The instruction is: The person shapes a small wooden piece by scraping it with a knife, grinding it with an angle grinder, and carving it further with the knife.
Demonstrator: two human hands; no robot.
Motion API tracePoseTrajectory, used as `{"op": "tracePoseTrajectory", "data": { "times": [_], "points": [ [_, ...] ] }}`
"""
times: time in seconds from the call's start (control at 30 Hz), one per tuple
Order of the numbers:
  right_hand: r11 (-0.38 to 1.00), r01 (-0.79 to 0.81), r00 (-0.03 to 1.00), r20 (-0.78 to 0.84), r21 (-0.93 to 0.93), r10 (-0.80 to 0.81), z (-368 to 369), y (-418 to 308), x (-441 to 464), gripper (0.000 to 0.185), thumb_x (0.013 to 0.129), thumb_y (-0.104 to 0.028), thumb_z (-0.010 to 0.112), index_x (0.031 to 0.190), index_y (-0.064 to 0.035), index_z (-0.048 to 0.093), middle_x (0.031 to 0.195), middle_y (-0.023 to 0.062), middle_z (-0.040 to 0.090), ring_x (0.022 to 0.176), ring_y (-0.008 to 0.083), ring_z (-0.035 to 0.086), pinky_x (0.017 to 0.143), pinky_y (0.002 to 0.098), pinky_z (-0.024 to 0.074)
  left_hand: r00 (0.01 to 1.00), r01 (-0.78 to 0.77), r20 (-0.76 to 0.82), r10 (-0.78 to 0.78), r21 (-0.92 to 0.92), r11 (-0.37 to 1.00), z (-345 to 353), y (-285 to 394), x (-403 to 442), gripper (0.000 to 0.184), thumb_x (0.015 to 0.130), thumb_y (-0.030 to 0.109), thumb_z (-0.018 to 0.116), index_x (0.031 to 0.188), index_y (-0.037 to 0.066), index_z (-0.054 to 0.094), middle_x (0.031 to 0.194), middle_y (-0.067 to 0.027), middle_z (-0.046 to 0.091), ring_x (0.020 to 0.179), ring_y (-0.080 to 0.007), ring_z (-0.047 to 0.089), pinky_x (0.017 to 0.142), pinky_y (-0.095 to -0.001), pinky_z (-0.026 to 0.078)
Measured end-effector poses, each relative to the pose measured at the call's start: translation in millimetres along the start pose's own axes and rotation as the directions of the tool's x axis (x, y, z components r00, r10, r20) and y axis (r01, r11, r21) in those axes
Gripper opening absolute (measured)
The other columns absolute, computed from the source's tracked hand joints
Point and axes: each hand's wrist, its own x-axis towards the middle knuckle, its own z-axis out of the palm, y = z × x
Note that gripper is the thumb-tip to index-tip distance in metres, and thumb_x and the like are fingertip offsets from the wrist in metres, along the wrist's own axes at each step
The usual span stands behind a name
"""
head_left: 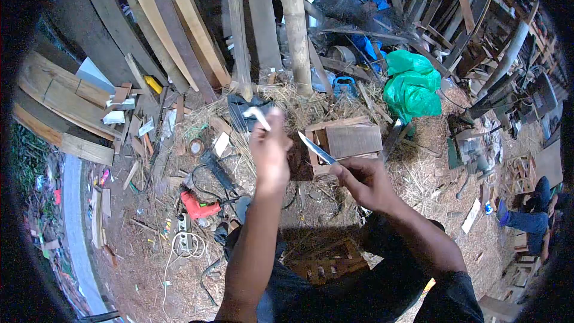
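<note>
My right hand (366, 183) is closed around the handle end of a knife (318, 148), its pale blade pointing up and to the left. My left hand (272, 152), smeared by motion, is raised to the left of the blade. A white, bent strip (259, 117) sticks out at its fingers; its material I cannot make out. The knife and the strip are apart. Just beyond the knife sits a wooden box-like piece (354, 142) with a flat brown board on top, partly hidden by my right hand.
A red power tool (198, 204), a dark corded tool (216, 170) and a power strip (185, 227) lie on the shaving-covered ground at left. Long planks (179, 30) lean at the back. A green plastic bag (412, 87) stands behind the box. Another person (535, 221) is at far right.
</note>
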Motion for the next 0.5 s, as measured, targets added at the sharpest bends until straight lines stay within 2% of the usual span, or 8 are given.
{"op": "tracePoseTrajectory", "data": {
  "times": [0.03, 0.1, 0.13, 0.23, 0.27, 0.33, 0.43, 0.5],
  "points": [
    [0.997, -0.032, 0.999, -0.024, 0.068, 0.034, 0, -3, -1, 0.028, 0.096, -0.024, 0.059, 0.102, 0.0016, 0.067, 0.072, 0.0005, 0.063, 0.066, 0.0071, 0.054, 0.060, 0.0253, 0.0447, 0.993, 0.059, -0.096, -0.065, -0.067, 0.996, -5, 1, 9, 0.032, 0.092, 0.041, 0.063, 0.088, 0.010, 0.059, 0.061, 0.0075, 0.037, 0.047, -0.0043, 0.029, 0.047, -0.0232, 0.023],
    [0.974, -0.093, 0.992, -0.064, 0.207, 0.109, 0, -14, -7, 0.028, 0.095, -0.024, 0.060, 0.101, 0.0016, 0.067, 0.073, 0.0014, 0.063, 0.068, 0.0065, 0.054, 0.062, 0.0250, 0.0447, 0.979, 0.146, -0.107, -0.175, -0.237, 0.960, -20, 9, 24, 0.032, 0.092, 0.042, 0.062, 0.091, 0.010, 0.059, 0.063, 0.0066, 0.036, 0.047, -0.0055, 0.028, 0.048, -0.0233, 0.025],
    [0.961, -0.212, 0.975, -0.033, 0.180, 0.221, -2, -17, -8, 0.027, 0.095, -0.024, 0.060, 0.104, 0.0011, 0.066, 0.077, 0.0022, 0.064, 0.069, 0.0069, 0.054, 0.062, 0.0254, 0.0445, 0.981, 0.145, -0.086, -0.172, -0.256, 0.956, -25, 7, 26, 0.037, 0.094, 0.045, 0.057, 0.093, 0.008, 0.059, 0.067, 0.0051, 0.038, 0.050, -0.0066, 0.029, 0.049, -0.0235, 0.026],
    [0.955, -0.131, 0.990, -0.014, 0.267, 0.140, 0, -18, -9, 0.027, 0.096, -0.023, 0.058, 0.105, 0.0017, 0.064, 0.080, 0.0032, 0.063, 0.069, 0.0076, 0.053, 0.061, 0.0255, 0.0438, 0.975, 0.184, -0.063, -0.214, -0.319, 0.930, -23, 7, 24, 0.038, 0.098, 0.043, 0.048, 0.097, 0.007, 0.057, 0.073, 0.0033, 0.040, 0.054, -0.0085, 0.032, 0.051, -0.0249, 0.028],
    [0.942, -0.179, 0.983, 0.008, 0.282, 0.184, -1, -16, -8, 0.027, 0.097, -0.023, 0.057, 0.106, 0.0021, 0.063, 0.080, 0.0036, 0.063, 0.069, 0.0081, 0.054, 0.062, 0.0258, 0.0444, 0.977, 0.192, -0.028, -0.211, -0.307, 0.932, -18, 8, 19, 0.037, 0.101, 0.039, 0.039, 0.104, 0.005, 0.056, 0.077, 0.0022, 0.042, 0.060, -0.0100, 0.035, 0.055, -0.0262, 0.031],
    [0.912, -0.266, 0.963, 0.055, 0.312, 0.262, -4, -9, -3, 0.027, 0.098, -0.022, 0.055, 0.106, 0.0031, 0.061, 0.081, 0.0046, 0.063, 0.069, 0.0091, 0.054, 0.063, 0.0262, 0.0454, 0.983, 0.181, 0.067, -0.169, -0.302, 0.936, -15, 0, 16, 0.037, 0.102, 0.034, 0.038, 0.110, 0.003, 0.056, 0.079, 0.0018, 0.042, 0.063, -0.0102, 0.037, 0.058, -0.0267, 0.032],
    [0.976, -0.120, 0.985, -0.101, 0.182, 0.140, -4, -5, 6, 0.024, 0.100, -0.020, 0.051, 0.105, -0.0002, 0.062, 0.078, 0.0002, 0.059, 0.061, 0.0051, 0.047, 0.053, 0.0228, 0.0387, 0.966, 0.209, 0.203, -0.162, -0.234, 0.950, -11, -7, 10, 0.035, 0.101, 0.021, 0.040, 0.124, -0.003, 0.050, 0.081, 0.0006, 0.046, 0.067, -0.0105, 0.042, 0.064, -0.0271, 0.038],
    [0.999, 0.046, 0.988, -0.150, 0.008, -0.044, -8, 6, 11, 0.018, 0.098, -0.013, 0.053, 0.106, 0.0006, 0.061, 0.078, 0.0049, 0.060, 0.064, 0.0086, 0.053, 0.058, 0.0253, 0.0434, 0.941, 0.278, 0.256, -0.223, -0.202, 0.939, -4, -6, 3, 0.035, 0.101, 0.019, 0.041, 0.125, -0.004, 0.051, 0.078, 0.0002, 0.049, 0.066, -0.0104, 0.045, 0.066, -0.0286, 0.042]
  ]
}}
